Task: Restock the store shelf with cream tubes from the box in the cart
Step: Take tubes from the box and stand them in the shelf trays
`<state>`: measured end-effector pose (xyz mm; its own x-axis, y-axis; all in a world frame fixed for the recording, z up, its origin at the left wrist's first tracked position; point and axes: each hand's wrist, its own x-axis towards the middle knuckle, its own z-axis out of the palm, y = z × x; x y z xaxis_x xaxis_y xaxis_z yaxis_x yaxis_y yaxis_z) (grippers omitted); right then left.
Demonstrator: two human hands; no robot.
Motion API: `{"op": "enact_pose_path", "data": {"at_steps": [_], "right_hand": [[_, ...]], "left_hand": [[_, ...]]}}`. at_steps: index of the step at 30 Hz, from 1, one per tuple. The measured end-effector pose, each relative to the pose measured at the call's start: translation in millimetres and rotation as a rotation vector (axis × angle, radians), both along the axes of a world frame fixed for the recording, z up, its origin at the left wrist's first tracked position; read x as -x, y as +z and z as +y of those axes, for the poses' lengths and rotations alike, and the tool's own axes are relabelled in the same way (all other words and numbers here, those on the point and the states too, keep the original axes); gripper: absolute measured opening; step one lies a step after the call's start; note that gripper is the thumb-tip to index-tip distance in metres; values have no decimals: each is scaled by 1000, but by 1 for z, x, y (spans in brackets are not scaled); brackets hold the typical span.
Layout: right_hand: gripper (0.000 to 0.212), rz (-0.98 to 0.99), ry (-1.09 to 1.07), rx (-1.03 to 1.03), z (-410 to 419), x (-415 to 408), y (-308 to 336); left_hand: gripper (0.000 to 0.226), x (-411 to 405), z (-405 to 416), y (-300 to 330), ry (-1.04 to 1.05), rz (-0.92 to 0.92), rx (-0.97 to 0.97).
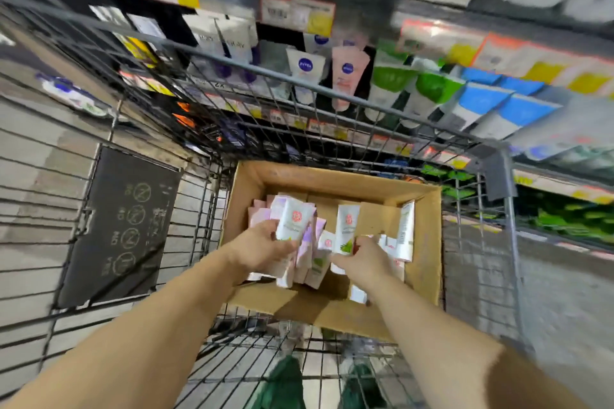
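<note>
The store shelf (332,53) rises just beyond the cart (232,53), carrying stocked tubes behind the cart's far rim; on two I can read NIVEA. Inside the cart, against its far right corner, sits the open cardboard box (428,242), and both my arms reach down into it.

My left hand (262,249) grips a bunch of cream tubes (295,219) at the box's left side, fingers curled round them. Their long axes run up and away from me, toward the shelf. My right hand (362,259) is at the box's middle, fingers curled on one white tube (347,226) that stands upright, green leaf print low on it. More tubes lean against the box's right wall, nearer my right hand.

Each tube carries a round red emblem; its lettering is too blurred to read. A dark panel (123,226) on the cart's left wall shows "NO" beside circled symbols.
</note>
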<state>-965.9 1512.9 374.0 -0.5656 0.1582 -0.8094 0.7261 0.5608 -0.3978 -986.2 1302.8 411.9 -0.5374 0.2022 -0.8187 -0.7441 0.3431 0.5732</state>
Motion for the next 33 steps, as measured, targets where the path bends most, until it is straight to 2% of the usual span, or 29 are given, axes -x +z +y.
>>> {"op": "enact_pose_path", "data": {"at_steps": [3,7,13,17,20,27,30,33], "right_hand": [[58,94,-64,118,13,11,51],[60,249,-85,188,43,31,136],[23,531,-176,261,127,35,268],[19,678,-248,303,207,10,343],[26,769,-316,270,286,-24,380],[30,939,-491,44,497,-143,438],[41,981,-539,-57,577,-197,459],[36,1013,-628,-93,647,-238,472]], "left_hand": [[25,17,18,52,-8,43,-78],[13,50,64,131,-60,168,-222],[29,78,168,249,-306,412,-411],[38,73,250,308,-434,406,-441],[39,58,328,338,-509,481,-431],[43,-33,561,377,-559,502,-684],[41,-76,653,397,-569,517,-762],[40,-109,730,414,-550,524,-810]]}}
